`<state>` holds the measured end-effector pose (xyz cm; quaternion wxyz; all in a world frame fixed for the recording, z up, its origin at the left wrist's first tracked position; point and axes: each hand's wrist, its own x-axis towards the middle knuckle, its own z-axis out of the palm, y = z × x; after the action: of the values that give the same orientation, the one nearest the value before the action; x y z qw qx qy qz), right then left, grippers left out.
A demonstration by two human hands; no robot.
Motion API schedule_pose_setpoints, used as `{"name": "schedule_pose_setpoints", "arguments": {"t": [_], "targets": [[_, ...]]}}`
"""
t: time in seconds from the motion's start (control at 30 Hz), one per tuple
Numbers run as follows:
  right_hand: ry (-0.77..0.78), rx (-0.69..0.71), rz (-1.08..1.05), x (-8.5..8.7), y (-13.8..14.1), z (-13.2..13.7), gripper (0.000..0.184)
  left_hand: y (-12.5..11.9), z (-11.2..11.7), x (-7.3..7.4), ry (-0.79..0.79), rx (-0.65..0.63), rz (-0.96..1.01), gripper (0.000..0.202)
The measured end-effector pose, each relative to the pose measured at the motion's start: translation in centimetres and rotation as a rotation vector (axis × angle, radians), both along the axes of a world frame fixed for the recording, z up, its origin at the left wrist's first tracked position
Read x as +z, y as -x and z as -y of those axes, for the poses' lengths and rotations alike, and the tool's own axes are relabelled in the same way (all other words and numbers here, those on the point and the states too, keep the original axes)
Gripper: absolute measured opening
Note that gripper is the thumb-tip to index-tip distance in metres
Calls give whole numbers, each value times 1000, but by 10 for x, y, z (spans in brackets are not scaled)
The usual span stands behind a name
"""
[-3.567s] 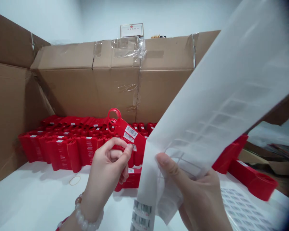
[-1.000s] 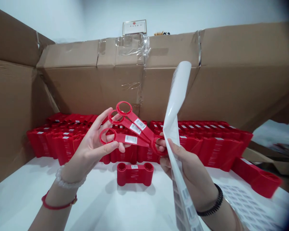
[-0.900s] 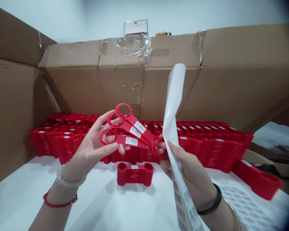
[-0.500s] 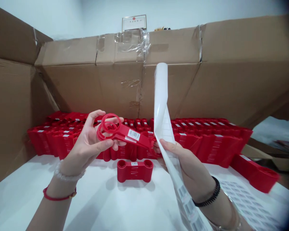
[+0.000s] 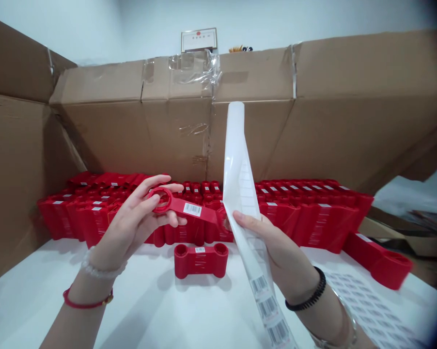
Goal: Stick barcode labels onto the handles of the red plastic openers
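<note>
The fanned ring-ended red plastic bars (image 5: 193, 210) have closed into one flat stack above the white counter (image 5: 131, 310), held in the left hand (image 5: 131, 218), its fingers (image 5: 156, 186) curled round the ring end. They look light and stiff, easiest held there, clear of the barcode label. The right hand (image 5: 273, 242) pinches a thin, floppy, slick-looking white label strip (image 5: 238, 179), nearly closed on it.

**Glossy plastic, matt card**

We see a red plastic piece (image 5: 207, 217), smooth and faintly glossy, and a glossy white backing strip (image 5: 236, 160) carrying matt paper barcode labels (image 5: 267, 306). Behind stands rough, matt corrugated cardboard (image 5: 95, 135) patched with shiny clear tape (image 5: 193, 63).
</note>
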<state>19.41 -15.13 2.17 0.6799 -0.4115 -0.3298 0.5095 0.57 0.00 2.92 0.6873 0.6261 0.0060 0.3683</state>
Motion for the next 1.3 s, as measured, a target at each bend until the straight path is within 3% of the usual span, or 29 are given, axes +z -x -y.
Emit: {"name": "schedule_pose_setpoints", "arguments": {"t": [0.27,0.47,0.53,0.6,0.67,0.73,0.8,0.93,1.03,1.3], "targets": [[28,21,68,-1,-1,0,38,-11,2,-1,25,-25,41,24],[21,-60,89,10,3,6,36,-10,4,-3,-15,-34,20,21],[30,-96,86,13,4,8,35,-9,4,-4,-53,24,-38,21],[29,-116,86,14,4,8,33,-10,3,-5,-226,213,-128,24],[20,-144,98,13,3,7,35,-12,3,-6,-529,489,-197,27],[23,-173,126,10,2,5,39,-15,8,-7,-832,686,-217,30],[20,-182,164,7,0,4,44,-17,18,-7,-1072,765,-229,33],[-7,-109,218,2,-1,4,39,-20,39,-9,-1444,798,-325,34],[-3,-90,231,0,2,4,35,-20,42,-13,-1518,794,-404,37],[47,-64,178,3,-1,4,40,-26,38,-21,-1491,775,-431,43]]}}
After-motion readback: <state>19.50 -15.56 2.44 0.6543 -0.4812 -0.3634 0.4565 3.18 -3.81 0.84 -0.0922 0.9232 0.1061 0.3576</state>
